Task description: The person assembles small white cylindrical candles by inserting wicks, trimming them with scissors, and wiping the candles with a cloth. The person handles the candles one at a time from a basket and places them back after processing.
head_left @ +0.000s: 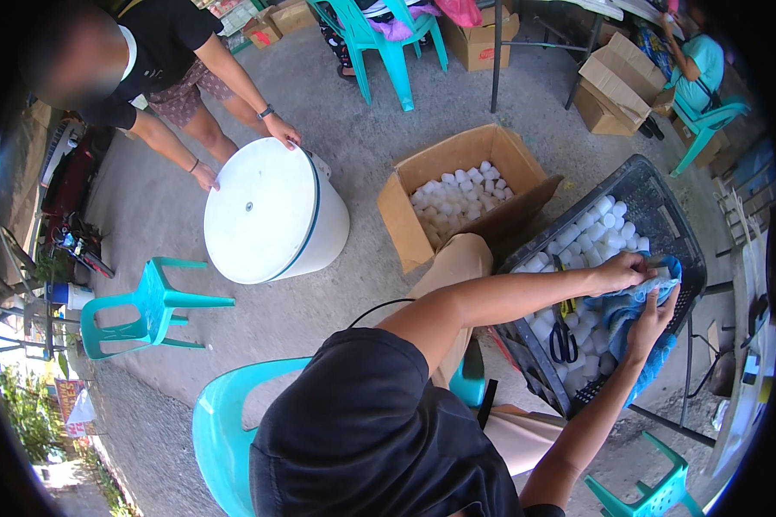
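Note:
My left hand [622, 274] and my right hand [649, 327] both grip a blue cloth [622, 312] over the right side of a black plastic crate [655, 191]. A small whitish piece seems to sit in the cloth between my fingers; I cannot tell what it is. Below my hands the crate holds many small white cylindrical pieces [597, 233]. On them lie scissors [564, 343] with black handles, close to a yellow tool [566, 303] partly hidden by my left forearm.
An open cardboard box [390, 215] with similar white pieces stands beside the crate. Beyond it, another person [159, 69] holds the lid of a large white drum [323, 233]. Green plastic chairs [151, 302] stand around; a small green stool [647, 482] is at lower right.

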Motion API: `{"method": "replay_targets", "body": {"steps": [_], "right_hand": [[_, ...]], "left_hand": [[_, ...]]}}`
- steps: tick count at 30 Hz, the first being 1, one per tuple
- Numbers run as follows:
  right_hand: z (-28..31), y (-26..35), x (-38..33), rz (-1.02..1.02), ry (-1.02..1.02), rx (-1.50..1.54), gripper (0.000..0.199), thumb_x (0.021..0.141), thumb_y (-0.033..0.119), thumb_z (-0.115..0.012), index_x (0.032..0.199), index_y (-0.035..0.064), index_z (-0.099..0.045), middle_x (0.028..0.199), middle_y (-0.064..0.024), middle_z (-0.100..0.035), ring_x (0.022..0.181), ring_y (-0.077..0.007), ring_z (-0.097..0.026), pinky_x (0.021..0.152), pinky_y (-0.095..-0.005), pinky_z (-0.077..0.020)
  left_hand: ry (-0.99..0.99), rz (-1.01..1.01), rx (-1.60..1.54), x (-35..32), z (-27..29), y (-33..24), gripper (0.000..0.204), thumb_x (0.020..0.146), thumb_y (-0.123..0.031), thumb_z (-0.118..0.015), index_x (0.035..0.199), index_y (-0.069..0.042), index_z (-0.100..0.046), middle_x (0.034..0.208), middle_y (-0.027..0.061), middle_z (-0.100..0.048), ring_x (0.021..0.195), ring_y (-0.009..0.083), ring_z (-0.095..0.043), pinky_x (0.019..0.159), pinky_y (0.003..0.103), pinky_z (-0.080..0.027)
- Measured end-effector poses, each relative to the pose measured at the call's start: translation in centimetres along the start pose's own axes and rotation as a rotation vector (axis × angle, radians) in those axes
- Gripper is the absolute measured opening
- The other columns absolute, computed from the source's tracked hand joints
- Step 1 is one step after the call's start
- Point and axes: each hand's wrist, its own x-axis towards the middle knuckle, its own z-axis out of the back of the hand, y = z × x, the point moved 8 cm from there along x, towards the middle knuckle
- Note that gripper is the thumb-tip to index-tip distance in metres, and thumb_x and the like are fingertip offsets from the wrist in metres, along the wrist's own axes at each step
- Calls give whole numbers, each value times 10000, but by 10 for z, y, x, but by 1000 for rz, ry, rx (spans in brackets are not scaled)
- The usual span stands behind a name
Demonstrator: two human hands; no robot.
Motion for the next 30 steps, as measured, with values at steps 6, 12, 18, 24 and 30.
{"method": "replay_targets", "body": {"steps": [6,12,18,24,30], "right_hand": [[32,-23,10,-69,-119,-281,445,1015,235,-433,1330,-78,-461,1247,-185,-568,1104,-237,-550,956,-331,-410],[18,-11,8,-16,-123,-469,407,1015,232,-421,1212,-107,-534,1077,-230,-640,943,-278,-601,860,-367,-454],[3,13,1,206,-143,-376,69,946,38,-530,939,-28,-547,816,-58,-562,756,-115,-486,675,-283,-436],[17,-6,4,-17,-234,173,201,1000,182,-505,928,3,-560,807,40,-552,754,-68,-454,653,-240,-414],[-12,26,-3,145,-58,-584,212,814,143,-684,929,17,-558,786,-244,-623,756,-449,-612,654,-454,-471]], "left_hand": [[-187,-394,359,-18,0,-44,227,843,-232,-702,826,-18,-629,765,81,-651,702,154,-610,648,306,-471],[-72,-161,-78,-3,2,-4,293,873,-245,-709,942,39,-685,860,65,-696,787,93,-623,720,253,-504],[60,229,-151,-7,4,12,277,829,-333,-754,817,-76,-651,667,-49,-581,526,14,-467,463,196,-354],[91,553,-561,-12,-5,20,311,849,-434,-699,765,-172,-553,539,-67,-461,335,31,-284,335,202,-201],[92,578,-549,-13,5,42,214,928,-361,-586,908,-149,-600,715,-5,-607,365,39,-321,339,209,-240]]}}
